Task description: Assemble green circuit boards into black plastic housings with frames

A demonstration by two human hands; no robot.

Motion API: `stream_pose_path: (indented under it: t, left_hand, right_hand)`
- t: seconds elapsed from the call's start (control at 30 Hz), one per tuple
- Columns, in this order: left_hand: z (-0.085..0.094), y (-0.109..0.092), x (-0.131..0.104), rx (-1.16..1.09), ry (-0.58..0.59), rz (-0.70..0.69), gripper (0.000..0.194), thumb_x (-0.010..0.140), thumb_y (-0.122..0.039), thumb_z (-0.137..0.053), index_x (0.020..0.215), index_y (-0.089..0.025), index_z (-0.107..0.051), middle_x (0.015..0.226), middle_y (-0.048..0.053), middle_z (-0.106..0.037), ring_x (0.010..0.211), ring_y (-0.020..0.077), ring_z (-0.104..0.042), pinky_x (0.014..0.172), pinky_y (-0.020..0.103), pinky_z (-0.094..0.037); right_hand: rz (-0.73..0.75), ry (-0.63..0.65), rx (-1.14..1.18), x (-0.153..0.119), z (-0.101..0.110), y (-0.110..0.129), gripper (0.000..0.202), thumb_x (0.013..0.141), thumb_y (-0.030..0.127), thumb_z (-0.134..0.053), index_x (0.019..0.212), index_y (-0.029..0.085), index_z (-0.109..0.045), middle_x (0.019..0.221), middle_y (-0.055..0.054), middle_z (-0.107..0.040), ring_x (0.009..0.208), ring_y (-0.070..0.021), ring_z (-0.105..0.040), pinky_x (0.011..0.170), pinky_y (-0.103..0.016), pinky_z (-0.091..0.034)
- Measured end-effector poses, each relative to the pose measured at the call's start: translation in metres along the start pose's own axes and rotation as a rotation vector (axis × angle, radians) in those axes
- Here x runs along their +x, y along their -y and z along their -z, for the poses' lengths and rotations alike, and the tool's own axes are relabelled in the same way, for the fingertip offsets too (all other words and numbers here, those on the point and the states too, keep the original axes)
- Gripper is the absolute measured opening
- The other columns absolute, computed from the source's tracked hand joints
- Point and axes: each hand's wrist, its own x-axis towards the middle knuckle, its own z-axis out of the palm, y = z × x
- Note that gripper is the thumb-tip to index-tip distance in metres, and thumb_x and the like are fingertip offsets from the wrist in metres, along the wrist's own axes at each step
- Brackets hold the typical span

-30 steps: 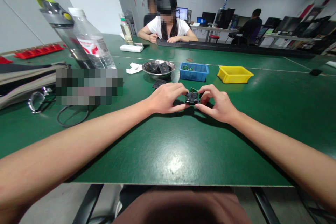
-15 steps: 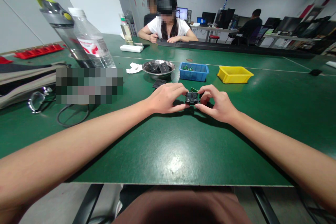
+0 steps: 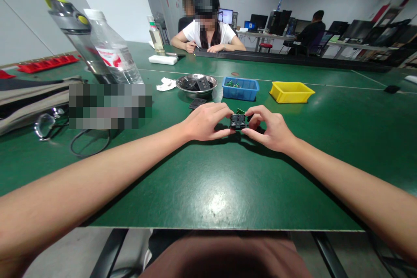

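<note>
A small black plastic housing (image 3: 237, 121) is held just above the green table (image 3: 208, 182), its ridged side towards me. My left hand (image 3: 208, 122) pinches its left edge between thumb and fingers. On the right edge, my right hand (image 3: 269, 129) grips it the same way, the other fingers curled. A small green circuit board (image 3: 240, 111) shows behind the housing's top; whether it is attached I cannot tell. Beyond my left hand lies a flat black plastic part (image 3: 197, 103), partly covered by that hand.
Behind my hands stand a metal bowl (image 3: 196, 91) of black parts, a blue bin (image 3: 241, 91) with green boards and a yellow bin (image 3: 291, 92). Bottles (image 3: 114, 54), a bag (image 3: 39, 95) and a cable (image 3: 89, 154) occupy the left. A person (image 3: 208, 30) sits across the table.
</note>
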Motion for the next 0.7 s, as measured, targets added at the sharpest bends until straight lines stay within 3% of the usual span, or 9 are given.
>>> stream_pose_path:
  t: [0.7]
  left_hand:
    - [-0.0008,0.0014,-0.0002,0.012,-0.006,-0.008,0.03,0.097,-0.045,-0.058,0.103,-0.015,-0.06,0.091,0.008,-0.071,0.079,0.0202,-0.068,0.069,0.031,-0.051]
  right_hand:
    - [0.025,-0.015,-0.006,0.0002,-0.0004,0.0,0.026,0.09,0.027,-0.068,0.111,0.024,-0.054,0.066,0.007,-0.063,0.055,-0.0114,-0.059,0.061,-0.022,-0.048]
